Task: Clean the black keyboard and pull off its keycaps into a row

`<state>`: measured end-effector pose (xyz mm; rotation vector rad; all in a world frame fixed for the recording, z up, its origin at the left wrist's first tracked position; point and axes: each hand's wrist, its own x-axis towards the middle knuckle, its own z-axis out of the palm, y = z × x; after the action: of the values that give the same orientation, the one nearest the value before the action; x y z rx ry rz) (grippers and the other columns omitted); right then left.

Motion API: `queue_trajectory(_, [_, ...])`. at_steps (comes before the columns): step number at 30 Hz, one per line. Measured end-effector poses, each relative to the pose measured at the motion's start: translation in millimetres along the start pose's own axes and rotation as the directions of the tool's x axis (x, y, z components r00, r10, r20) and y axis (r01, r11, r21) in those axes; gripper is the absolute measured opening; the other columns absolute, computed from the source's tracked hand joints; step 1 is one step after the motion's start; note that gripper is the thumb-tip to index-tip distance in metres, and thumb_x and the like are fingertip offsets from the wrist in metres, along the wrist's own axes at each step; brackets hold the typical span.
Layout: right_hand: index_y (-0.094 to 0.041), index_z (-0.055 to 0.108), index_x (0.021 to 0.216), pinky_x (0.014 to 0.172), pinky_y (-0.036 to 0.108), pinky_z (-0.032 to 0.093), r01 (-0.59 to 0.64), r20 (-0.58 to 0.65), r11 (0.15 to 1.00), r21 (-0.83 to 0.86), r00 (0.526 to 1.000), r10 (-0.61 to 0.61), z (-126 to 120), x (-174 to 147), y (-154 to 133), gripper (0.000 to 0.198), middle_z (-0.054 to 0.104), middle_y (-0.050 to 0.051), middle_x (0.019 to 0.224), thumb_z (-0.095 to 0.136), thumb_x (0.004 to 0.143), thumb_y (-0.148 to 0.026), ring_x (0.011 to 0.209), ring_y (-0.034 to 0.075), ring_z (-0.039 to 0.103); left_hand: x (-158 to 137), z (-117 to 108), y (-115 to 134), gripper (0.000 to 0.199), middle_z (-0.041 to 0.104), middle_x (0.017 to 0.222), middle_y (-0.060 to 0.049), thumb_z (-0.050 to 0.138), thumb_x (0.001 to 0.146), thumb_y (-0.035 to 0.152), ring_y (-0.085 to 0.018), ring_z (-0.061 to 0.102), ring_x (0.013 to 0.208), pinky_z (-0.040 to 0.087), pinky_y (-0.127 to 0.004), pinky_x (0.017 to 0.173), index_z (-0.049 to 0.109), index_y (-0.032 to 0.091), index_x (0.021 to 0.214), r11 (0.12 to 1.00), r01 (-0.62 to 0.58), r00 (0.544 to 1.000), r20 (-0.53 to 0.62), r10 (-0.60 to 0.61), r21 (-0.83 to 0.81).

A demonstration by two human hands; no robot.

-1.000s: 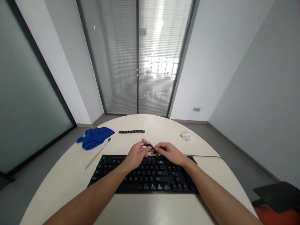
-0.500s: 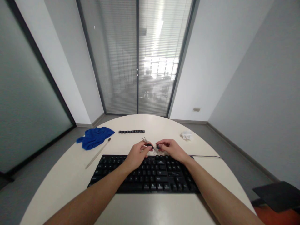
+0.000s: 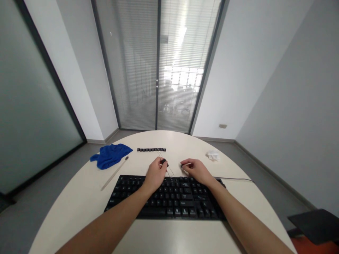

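Note:
My left hand (image 3: pixel 156 173) is closed on a wire keycap puller (image 3: pixel 164 162), its black grip between thumb and fingers. Thin wires stick out from both ends of the grip. Apart from it, my right hand (image 3: pixel 198 170) pinches a small black keycap (image 3: pixel 182 165) at its fingertips. Both hands hover over the back edge of a black keyboard (image 3: pixel 169 203), and my forearms cover parts of its keys. Beyond the left hand, a row of several black keycaps (image 3: pixel 151 150) lies on the table.
A blue cloth (image 3: pixel 111 155) and a long thin brush (image 3: pixel 113 174) lie to the left on the round white table (image 3: pixel 148 236). Crumpled white tissue (image 3: pixel 213 155) is at the back right. The keyboard's cable (image 3: pixel 235 179) runs off the right side.
My hands have moved apart, the right one drawing away with the keycap from the puller in the left. The puller has turned in my left hand. The view has shifted slightly.

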<state>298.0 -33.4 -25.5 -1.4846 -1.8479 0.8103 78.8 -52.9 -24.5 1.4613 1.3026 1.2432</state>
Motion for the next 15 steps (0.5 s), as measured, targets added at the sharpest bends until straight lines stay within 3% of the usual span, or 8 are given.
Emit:
queue_trajectory(7, [-0.015, 0.077, 0.105, 0.079, 0.032, 0.051, 0.142, 0.052, 0.955, -0.262, 0.99, -0.133, -1.2, 5.0, -12.1, 0.028, 0.078, 0.01, 0.097, 0.056, 0.088, -0.026, 0.085, 0.023, 0.071, 0.6, 0.8, 0.0, 0.011, 0.066, 0.076, -0.003, 0.054, 0.089, 0.028, -0.016, 0.063, 0.062, 0.041, -0.021, 0.049, 0.058, 0.018, 0.087, 0.998, 0.009, 0.999, 0.031, -0.01, 0.058])
queue_trajectory(11, [-0.019, 0.081, 0.096, 0.079, 0.028, 0.051, 0.161, 0.114, 0.865, -0.475, 0.986, -0.122, -1.9, 20.8, -25.6, 0.024, 0.079, 0.009, 0.095, 0.06, 0.083, -0.015, 0.087, 0.024, 0.072, 1.2, 0.9, -1.0, 0.011, 0.067, 0.076, -0.004, 0.055, 0.089, 0.027, -0.015, 0.064, 0.063, 0.042, -0.021, 0.05, 0.058, 0.018, 0.086, 0.998, 0.004, 0.999, 0.033, -0.006, 0.066])
queue_trajectory(15, [-0.019, 0.082, 0.093, 0.082, 0.027, 0.05, 0.145, 0.103, 0.829, -0.54, 0.989, -0.106, 3.8, 43.0, -31.5, 0.029, 0.079, 0.01, 0.094, 0.059, 0.08, -0.008, 0.089, 0.024, 0.072, 1.8, 1.2, -1.0, 0.01, 0.067, 0.076, -0.004, 0.054, 0.09, 0.026, -0.015, 0.064, 0.062, 0.042, -0.022, 0.051, 0.059, 0.017, 0.088, 0.997, 0.012, 0.999, 0.029, -0.014, 0.071])
